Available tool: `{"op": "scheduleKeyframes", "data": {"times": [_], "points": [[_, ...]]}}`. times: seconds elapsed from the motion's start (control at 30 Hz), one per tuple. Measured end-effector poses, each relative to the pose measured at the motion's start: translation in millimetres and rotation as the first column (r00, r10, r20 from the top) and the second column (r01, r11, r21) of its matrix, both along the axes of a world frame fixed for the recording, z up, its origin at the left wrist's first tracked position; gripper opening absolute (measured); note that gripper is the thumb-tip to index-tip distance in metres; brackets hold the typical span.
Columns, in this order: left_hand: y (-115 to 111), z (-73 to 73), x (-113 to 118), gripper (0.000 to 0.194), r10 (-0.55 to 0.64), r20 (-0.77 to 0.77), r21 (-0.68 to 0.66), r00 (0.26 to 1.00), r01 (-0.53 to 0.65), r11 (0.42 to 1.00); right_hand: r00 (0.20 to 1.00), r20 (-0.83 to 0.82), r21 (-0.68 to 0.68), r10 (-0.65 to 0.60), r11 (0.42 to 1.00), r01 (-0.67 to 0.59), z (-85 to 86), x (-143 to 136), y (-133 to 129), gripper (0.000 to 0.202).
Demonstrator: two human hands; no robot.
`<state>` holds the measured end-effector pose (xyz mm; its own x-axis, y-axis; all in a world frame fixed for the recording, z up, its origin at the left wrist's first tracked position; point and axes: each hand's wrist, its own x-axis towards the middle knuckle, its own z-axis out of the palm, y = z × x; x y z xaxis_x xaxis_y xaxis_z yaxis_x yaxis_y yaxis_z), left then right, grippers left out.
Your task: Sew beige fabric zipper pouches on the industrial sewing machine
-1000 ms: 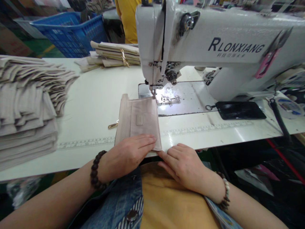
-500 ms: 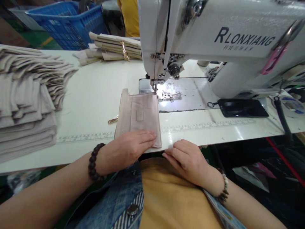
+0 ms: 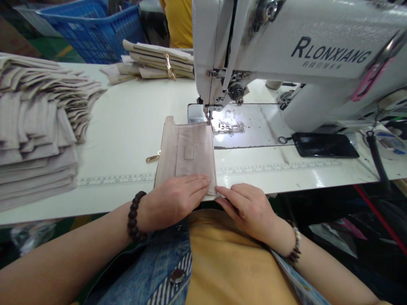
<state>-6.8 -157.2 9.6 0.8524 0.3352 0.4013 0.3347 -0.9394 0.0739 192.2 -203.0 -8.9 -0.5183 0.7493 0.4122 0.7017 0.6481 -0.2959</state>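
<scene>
At nine o'clock we see a stack of fabric pieces [image 3: 36, 135]. Toward the middle, a gold zipper pull [image 3: 153, 158] juts from the pouch's nine-o'clock side. The left hand [image 3: 176, 197] lies over the near end, fingers together, pointing to two o'clock; its thumb is hidden, so we cannot tell whether it clamps. The beige pouch [image 3: 197, 154] lies flat on the table [image 3: 127, 123], long axis about twelve to six, its one-o'clock corner at the sewing machine [image 3: 270, 46]'s needle. At its five-o'clock corner sit the right hand [image 3: 246, 207]'s thumb and forefinger; whether they pinch it, we cannot tell.
</scene>
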Motion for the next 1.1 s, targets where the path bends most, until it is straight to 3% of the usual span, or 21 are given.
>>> {"op": "scheduleKeyframes", "data": {"times": [0.23,0.37,0.5,0.63,0.93,1.1], "points": [[0.3,2.6,-2.8,0.016,0.086,0.157,-0.104,0.984,-0.070,0.992,0.993,0.087,0.187,0.080,0.978,-0.095,7.0,-1.6,10.8,0.020],[-3.1,11.4,-2.6,0.015,0.154,0.209,-0.058,0.966,-0.144,0.988,0.979,0.112,0.295,0.171,0.935,-0.197,27.3,-3.2,20.9,0.017],[-3.6,20.8,-2.3,0.017,0.134,0.235,-0.009,0.963,-0.136,0.991,0.972,0.119,0.354,0.203,0.906,-0.233,46.2,-4.9,24.8,0.014],[1.2,22.8,-2.4,0.022,0.069,0.195,-0.004,0.978,-0.069,0.998,0.972,0.102,0.298,0.214,0.925,-0.235,46.6,-5.7,24.1,0.021],[26.0,15.3,9.1,0.038,0.044,0.031,-0.028,0.999,-0.043,0.999,0.975,0.130,0.039,0.180,0.982,-0.187,15.1,-5.9,41.9,0.023],[44.3,8.8,12.3,0.038,0.004,-0.049,0.045,0.999,-0.001,0.999,0.953,0.240,-0.061,0.184,0.983,-0.174,16.6,-4.5,61.3,0.017]]}}
